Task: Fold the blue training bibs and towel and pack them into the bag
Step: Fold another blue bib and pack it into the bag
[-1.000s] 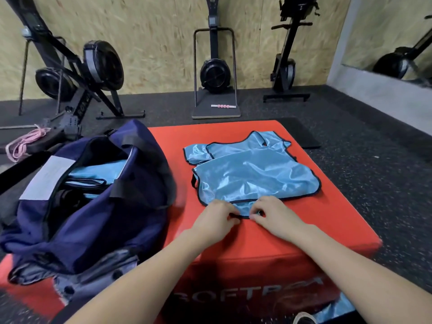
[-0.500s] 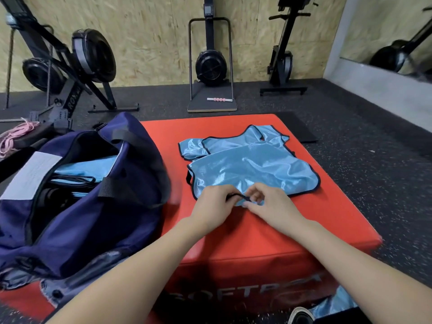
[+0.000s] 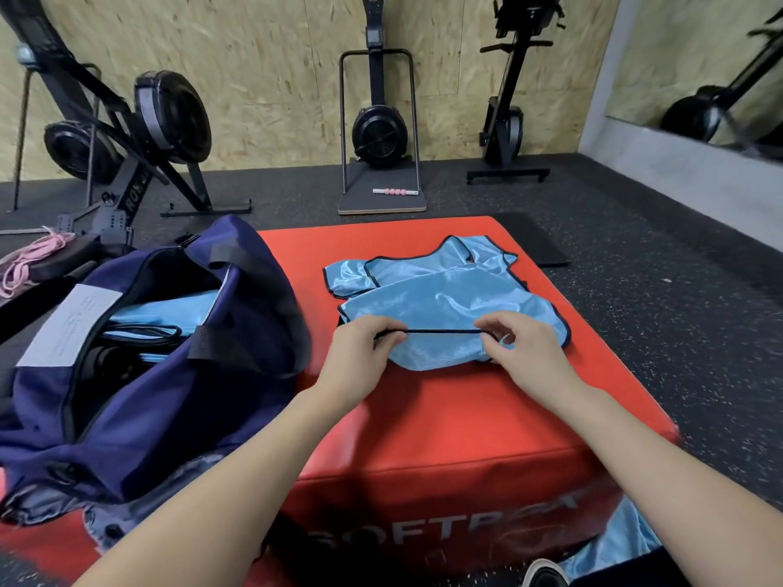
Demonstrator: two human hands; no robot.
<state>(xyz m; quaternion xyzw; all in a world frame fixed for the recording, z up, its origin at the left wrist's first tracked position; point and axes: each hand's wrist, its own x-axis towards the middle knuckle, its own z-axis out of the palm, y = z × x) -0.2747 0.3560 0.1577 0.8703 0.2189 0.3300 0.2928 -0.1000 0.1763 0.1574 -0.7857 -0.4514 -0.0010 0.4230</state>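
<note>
Gym floor (image 3: 635, 315) of dark speckled rubber is carrying a red foam box (image 3: 445, 421). Navy bag (image 3: 140, 366) is lying open at its left edge. Blue bib (image 3: 445, 307) is lying mid-top; left hand (image 3: 360, 353) and right hand (image 3: 521, 349) are pinching its black-trimmed near hem.

A gym: rowing machines (image 3: 127, 133) against a chipboard wall (image 3: 271, 69), speckled rubber floor (image 3: 635, 247), red padded box (image 3: 445, 417).

Both hands pinch the dark-trimmed hem of a blue bib (image 3: 440, 302) on a red foam box (image 3: 423, 417), left hand (image 3: 360, 358) and right hand (image 3: 523, 351) drawing the hem taut. An open navy bag (image 3: 178, 374) holding more blue fabric sits at the box's left edge.
</note>
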